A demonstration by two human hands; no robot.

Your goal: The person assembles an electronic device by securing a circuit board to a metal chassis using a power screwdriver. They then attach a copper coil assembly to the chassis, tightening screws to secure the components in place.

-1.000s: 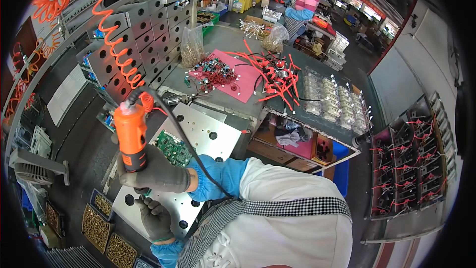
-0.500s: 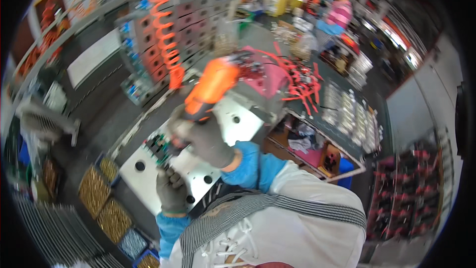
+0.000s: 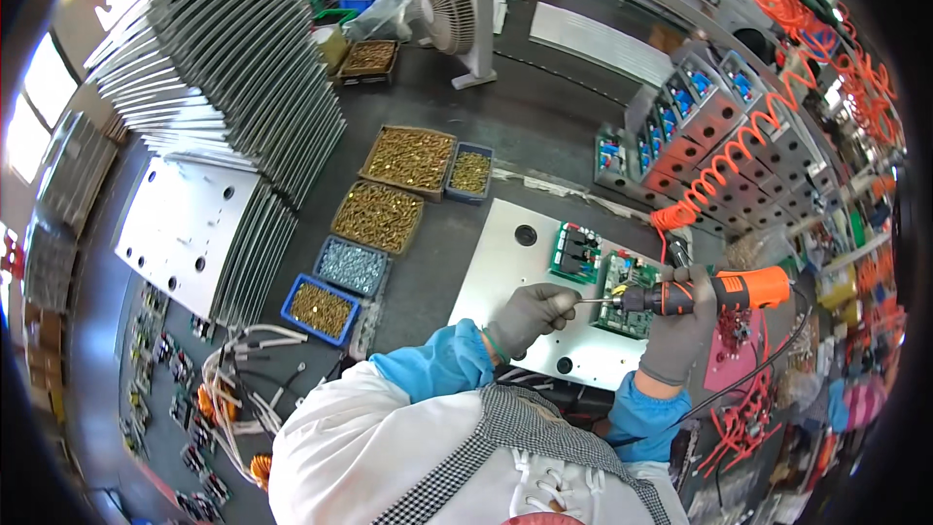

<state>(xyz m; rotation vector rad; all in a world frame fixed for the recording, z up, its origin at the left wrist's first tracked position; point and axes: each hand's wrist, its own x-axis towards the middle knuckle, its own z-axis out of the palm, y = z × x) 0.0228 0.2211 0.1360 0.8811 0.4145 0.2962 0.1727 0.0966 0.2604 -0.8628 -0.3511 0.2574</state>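
Screwdriver [image 3: 753, 288] has swung across to my left hand [image 3: 531, 319], which pinches the bit [image 3: 595, 300] near its tip; right hand [image 3: 680, 326] wraps its body, circuit board [image 3: 622, 275] beneath, between my hands.

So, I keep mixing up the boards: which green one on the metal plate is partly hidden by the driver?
The green board nearer the right hand: the orange driver crosses in front of it. The other board, bearing black blocks, is uncovered.
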